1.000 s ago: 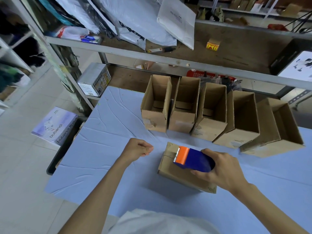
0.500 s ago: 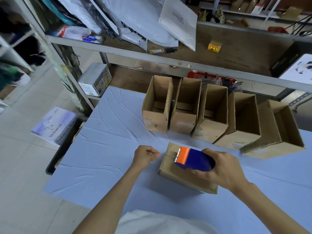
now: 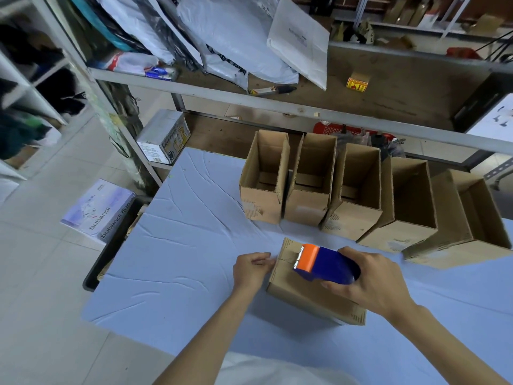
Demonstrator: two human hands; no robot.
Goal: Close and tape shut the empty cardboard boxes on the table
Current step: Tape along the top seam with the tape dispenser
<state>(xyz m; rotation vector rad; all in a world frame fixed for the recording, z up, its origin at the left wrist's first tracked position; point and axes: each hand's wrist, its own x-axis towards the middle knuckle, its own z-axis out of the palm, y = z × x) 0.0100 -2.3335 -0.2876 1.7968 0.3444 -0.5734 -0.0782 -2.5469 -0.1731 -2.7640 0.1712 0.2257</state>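
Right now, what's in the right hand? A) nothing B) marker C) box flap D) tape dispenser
D: the right hand grips the blue and orange tape dispenser over the closed cardboard box.

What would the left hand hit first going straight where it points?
The closed cardboard box, its left end directly ahead of the left hand; they may be touching, depth is unclear.

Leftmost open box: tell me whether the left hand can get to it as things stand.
Probably yes. The left hand sits beside the closed box, and only bare cloth lies between it and the leftmost open box. The right hand holds the dispenser.
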